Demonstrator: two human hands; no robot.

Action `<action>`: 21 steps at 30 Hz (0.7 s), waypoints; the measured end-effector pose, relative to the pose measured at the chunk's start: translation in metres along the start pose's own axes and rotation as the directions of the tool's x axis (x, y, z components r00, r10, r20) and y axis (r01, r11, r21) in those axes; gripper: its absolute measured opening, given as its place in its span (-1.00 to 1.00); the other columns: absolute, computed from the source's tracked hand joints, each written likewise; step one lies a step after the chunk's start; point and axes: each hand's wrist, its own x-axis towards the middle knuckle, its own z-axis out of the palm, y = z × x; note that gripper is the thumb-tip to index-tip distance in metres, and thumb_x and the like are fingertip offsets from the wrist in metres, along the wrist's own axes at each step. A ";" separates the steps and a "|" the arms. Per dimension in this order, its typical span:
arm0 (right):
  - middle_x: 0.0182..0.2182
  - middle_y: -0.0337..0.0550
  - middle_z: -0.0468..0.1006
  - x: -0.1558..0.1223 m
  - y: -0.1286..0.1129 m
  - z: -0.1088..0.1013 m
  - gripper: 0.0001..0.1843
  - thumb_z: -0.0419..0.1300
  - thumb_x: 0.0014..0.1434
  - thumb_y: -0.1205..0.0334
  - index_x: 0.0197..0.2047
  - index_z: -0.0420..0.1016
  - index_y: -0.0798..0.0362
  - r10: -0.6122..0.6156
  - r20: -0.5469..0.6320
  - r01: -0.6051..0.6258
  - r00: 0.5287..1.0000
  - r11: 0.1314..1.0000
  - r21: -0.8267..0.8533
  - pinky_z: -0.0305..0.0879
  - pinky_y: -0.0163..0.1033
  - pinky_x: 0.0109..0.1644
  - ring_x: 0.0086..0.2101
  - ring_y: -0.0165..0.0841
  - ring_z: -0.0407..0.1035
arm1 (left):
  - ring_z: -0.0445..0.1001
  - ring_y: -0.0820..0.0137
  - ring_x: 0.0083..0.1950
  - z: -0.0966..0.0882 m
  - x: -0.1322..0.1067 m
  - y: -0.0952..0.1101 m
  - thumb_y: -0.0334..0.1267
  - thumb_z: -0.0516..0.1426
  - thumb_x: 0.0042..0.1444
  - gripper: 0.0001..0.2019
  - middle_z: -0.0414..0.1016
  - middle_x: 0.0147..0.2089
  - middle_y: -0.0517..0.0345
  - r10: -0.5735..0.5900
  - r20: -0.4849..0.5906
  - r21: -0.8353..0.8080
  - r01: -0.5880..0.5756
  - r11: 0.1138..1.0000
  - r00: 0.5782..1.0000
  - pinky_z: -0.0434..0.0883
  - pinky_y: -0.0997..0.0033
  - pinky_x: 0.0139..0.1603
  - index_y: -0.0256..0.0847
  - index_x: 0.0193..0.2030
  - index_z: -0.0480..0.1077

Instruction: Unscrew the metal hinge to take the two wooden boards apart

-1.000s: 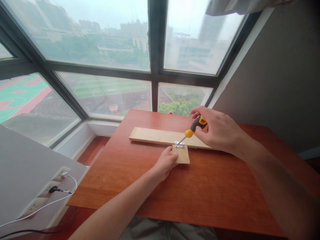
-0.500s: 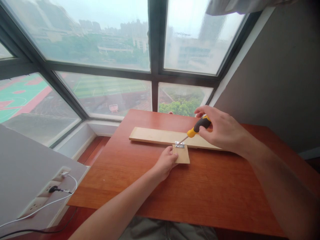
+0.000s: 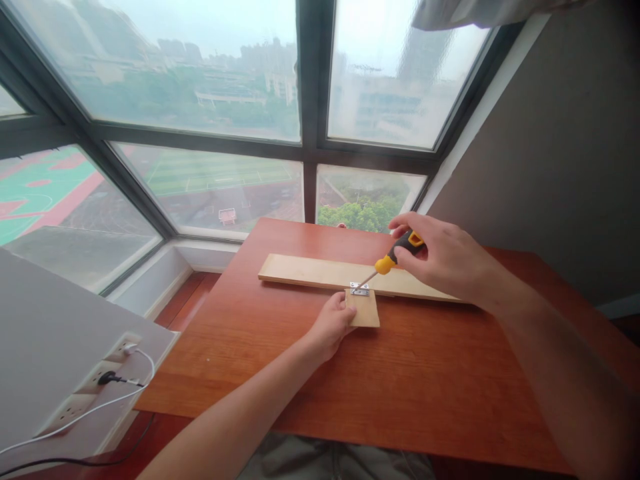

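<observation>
A small square wooden board point(image 3: 366, 312) is gripped at its left edge by my left hand point(image 3: 334, 325), thumb on top. A silver metal hinge point(image 3: 359, 289) lies across the seam between this piece and a long pale wooden plank point(image 3: 310, 269) behind it. My right hand point(image 3: 440, 257) holds a screwdriver point(image 3: 400, 252) with a black and yellow handle. Its shaft slants down to the left, and the tip meets the left part of the hinge. Any screw under the tip is too small to make out. The plank's right end passes behind my right hand and forearm.
The work lies on a reddish-brown wooden table point(image 3: 240, 347). Large windows with dark frames point(image 3: 310, 120) rise beyond it. At the lower left, wall sockets point(image 3: 95, 379) carry a black plug and a white cable point(image 3: 75, 420). A grey wall point(image 3: 560, 153) stands to the right.
The screwdriver handle has turned about its axis, now showing a yellow-edged opening near its end. My right fingers have shifted slightly; my left hand and the boards stay put.
</observation>
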 end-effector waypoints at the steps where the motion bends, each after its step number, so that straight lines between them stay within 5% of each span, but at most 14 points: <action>1: -0.23 -0.18 0.61 0.001 0.000 0.000 -0.73 0.14 0.20 0.10 -0.06 0.47 -0.03 0.023 0.000 -0.023 1.000 1.000 -0.019 0.25 -0.20 -0.31 -0.32 -0.27 0.46 | 0.55 0.33 -0.15 0.000 0.000 0.000 -0.48 0.17 0.04 -0.68 0.53 -0.06 -0.07 -0.002 0.000 -0.001 0.002 1.000 1.000 0.49 0.40 -0.19 -0.24 -0.04 0.30; 5: -0.35 -0.23 0.61 0.003 0.002 0.002 -0.77 0.08 0.26 0.06 -0.20 0.51 -0.05 0.049 -0.011 -0.049 0.999 0.998 -0.039 0.20 -0.20 -0.36 -0.38 -0.29 0.42 | 0.56 0.28 -0.10 0.000 0.000 0.000 -0.47 0.19 0.03 -0.67 0.54 -0.06 -0.07 -0.001 -0.007 -0.011 0.001 1.000 1.000 0.50 0.37 -0.16 -0.24 -0.04 0.31; 12: -0.05 -0.12 0.55 -0.001 0.005 0.004 -0.65 0.17 0.11 0.26 0.00 0.41 0.02 -0.073 -0.014 0.074 0.997 0.994 0.084 0.31 -0.22 -0.22 -0.26 -0.31 0.45 | 0.56 0.29 -0.12 0.000 0.000 0.000 -0.48 0.18 0.02 -0.66 0.54 -0.07 -0.07 -0.002 -0.012 -0.001 0.002 1.000 1.000 0.51 0.36 -0.17 -0.24 -0.04 0.31; 17: -0.34 -0.20 0.60 0.000 0.002 0.003 -0.71 0.11 0.24 -0.02 -0.10 0.48 -0.05 0.044 -0.017 -0.043 0.999 0.999 0.023 0.24 -0.18 -0.33 -0.39 -0.27 0.41 | 0.55 0.28 -0.10 0.000 0.000 0.000 -0.47 0.19 0.02 -0.67 0.54 -0.05 -0.06 -0.005 -0.011 -0.009 0.005 1.000 1.000 0.50 0.36 -0.16 -0.23 -0.05 0.31; 21: -0.29 -0.20 0.61 0.000 0.003 0.003 -0.78 0.06 0.27 0.09 -0.16 0.49 -0.04 0.021 -0.044 -0.019 0.999 0.999 0.042 0.25 -0.18 -0.28 -0.36 -0.28 0.42 | 0.55 0.33 -0.15 0.001 -0.001 0.002 -0.49 0.16 0.04 -0.68 0.54 -0.06 -0.06 -0.010 -0.019 -0.002 0.010 1.000 1.000 0.50 0.38 -0.18 -0.24 -0.04 0.31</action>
